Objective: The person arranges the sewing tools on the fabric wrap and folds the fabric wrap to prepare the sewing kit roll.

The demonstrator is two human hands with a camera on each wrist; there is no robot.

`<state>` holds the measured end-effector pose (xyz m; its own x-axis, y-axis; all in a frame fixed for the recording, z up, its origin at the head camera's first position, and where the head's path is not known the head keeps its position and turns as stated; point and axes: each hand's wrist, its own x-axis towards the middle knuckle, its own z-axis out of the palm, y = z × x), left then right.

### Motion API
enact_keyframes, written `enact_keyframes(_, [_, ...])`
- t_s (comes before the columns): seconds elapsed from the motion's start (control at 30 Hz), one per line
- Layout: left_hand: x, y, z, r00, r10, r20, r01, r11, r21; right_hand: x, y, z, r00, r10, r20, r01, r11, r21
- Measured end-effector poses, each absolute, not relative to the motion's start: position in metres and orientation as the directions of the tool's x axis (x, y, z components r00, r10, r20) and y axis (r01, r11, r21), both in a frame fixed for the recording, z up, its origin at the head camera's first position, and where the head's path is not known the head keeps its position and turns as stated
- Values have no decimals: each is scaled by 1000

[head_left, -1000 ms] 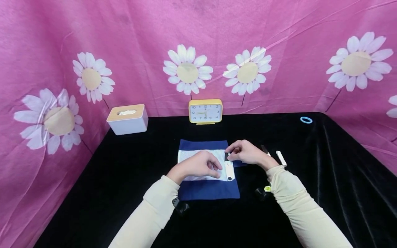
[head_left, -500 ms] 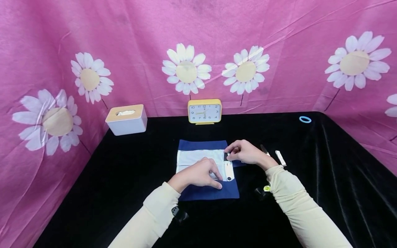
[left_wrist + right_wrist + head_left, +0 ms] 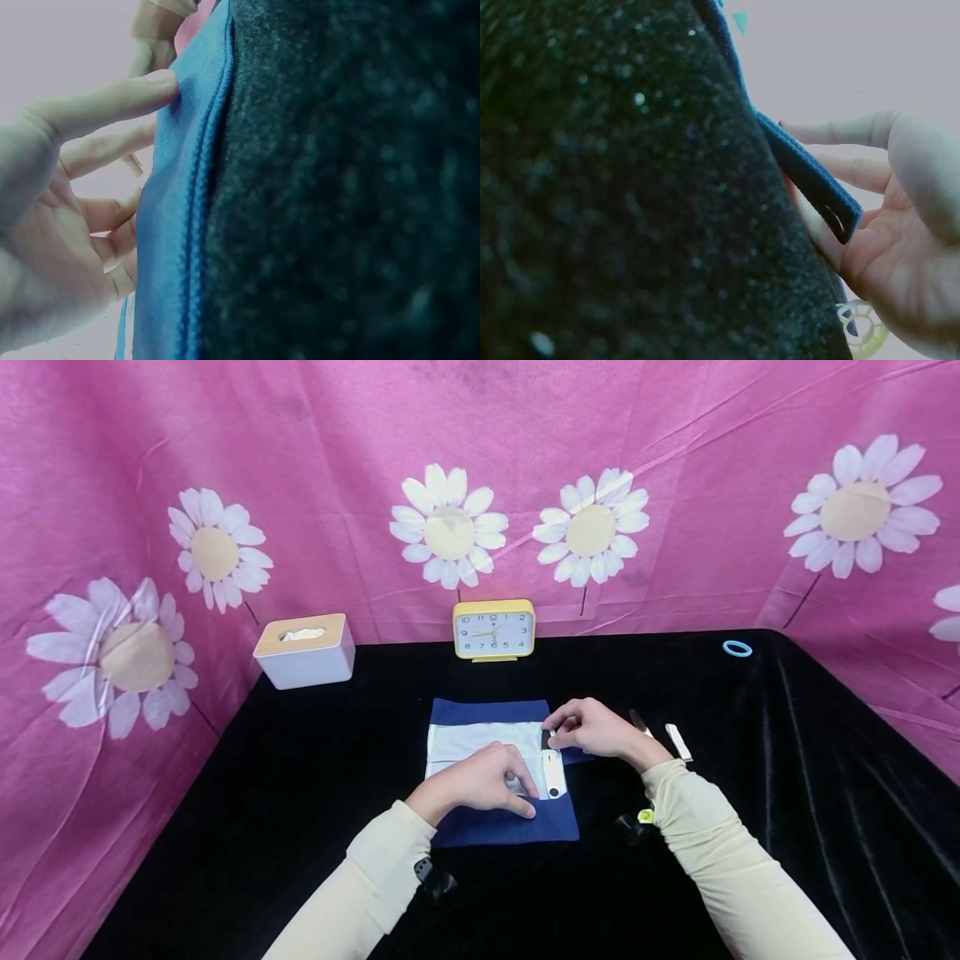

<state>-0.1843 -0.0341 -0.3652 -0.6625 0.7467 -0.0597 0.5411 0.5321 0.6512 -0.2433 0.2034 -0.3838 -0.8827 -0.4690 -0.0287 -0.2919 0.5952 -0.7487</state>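
A navy cloth piece [image 3: 491,712] with a white middle panel [image 3: 461,742] lies flat before me. Along the panel's right side is a slim white item [image 3: 553,772] with a black dot near its lower end. Just above it, my right hand [image 3: 596,728] pinches a small black-and-white piece [image 3: 546,739] between thumb and fingertips. My left hand [image 3: 480,781] rests over the lower panel, fingers loosely bent, thumb on the navy band. In the left wrist view, that thumb [image 3: 142,94] touches the stitched blue edge [image 3: 184,195]. A navy strap end [image 3: 810,176] sticks out beside my right palm.
Behind my right wrist lie a white slim item [image 3: 678,742] and a dark-and-white slim item [image 3: 640,722]. A yellow clock [image 3: 495,629] stands at the back, a tissue box [image 3: 303,652] at back left, a blue ring [image 3: 737,648] at back right. Black velvet [image 3: 352,735] covers the table.
My left hand has shifted slightly down, and its thumb has moved from the white panel onto the lower navy band. My right hand keeps its place at the black-and-white piece.
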Motion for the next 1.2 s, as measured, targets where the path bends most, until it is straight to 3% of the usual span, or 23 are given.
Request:
enact_keyframes(0.2, [-186, -36, -367, -641, 766, -45, 546, 497, 675, -243, 204, -384, -886, -463, -26, -290, 597, -748])
enact_keyframes(1.2, [-191, -39, -367, -652, 756, -51, 507, 485, 713, -244, 204, -385, -901, -433, -35, -265, 612, -745])
